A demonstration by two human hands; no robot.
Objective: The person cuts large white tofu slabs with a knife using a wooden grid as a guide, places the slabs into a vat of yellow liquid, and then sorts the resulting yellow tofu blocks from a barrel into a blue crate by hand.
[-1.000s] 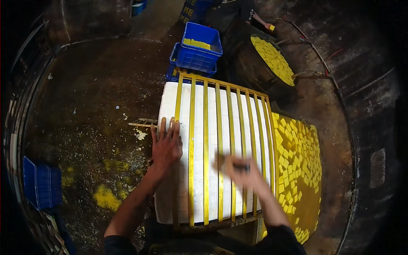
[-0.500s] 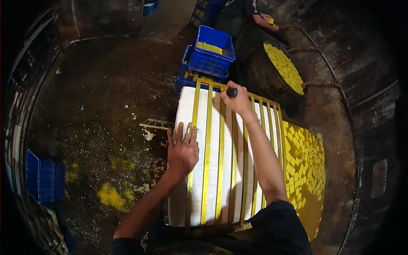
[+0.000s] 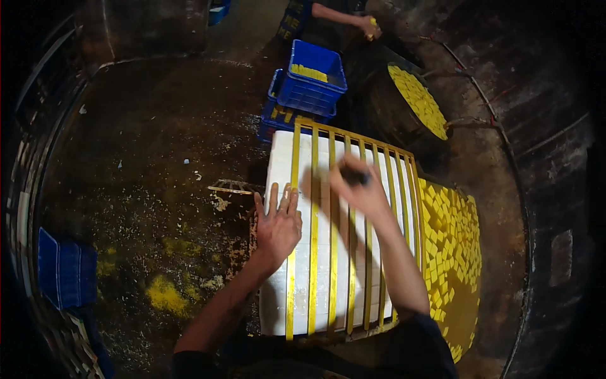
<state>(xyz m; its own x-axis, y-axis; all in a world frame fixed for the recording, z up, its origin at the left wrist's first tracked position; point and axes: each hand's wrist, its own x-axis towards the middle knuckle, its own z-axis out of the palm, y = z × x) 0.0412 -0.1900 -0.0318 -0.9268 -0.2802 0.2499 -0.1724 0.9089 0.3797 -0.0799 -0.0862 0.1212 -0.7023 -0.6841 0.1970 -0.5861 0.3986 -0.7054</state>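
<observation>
A large white slab, tofu-like and marked with fine lines, lies in front of me under a frame of parallel yellow slats. My left hand rests flat at the slab's left side, its fingers spread and touching the leftmost slat. My right hand is over the middle of the frame, closed around a black-handled tool. Motion blurs that hand, and the tool's working end is hidden.
Yellow cubes cover a surface to the right; more fill a round vat at the far right. Blue crates stand stacked beyond the frame, and another blue crate sits far left. A co-worker's hand holds something yellow.
My right hand has come nearer to me from the frame's far edge with the black-handled tool. My left hand stays on the leftmost slat. The co-worker's hand has moved left.
</observation>
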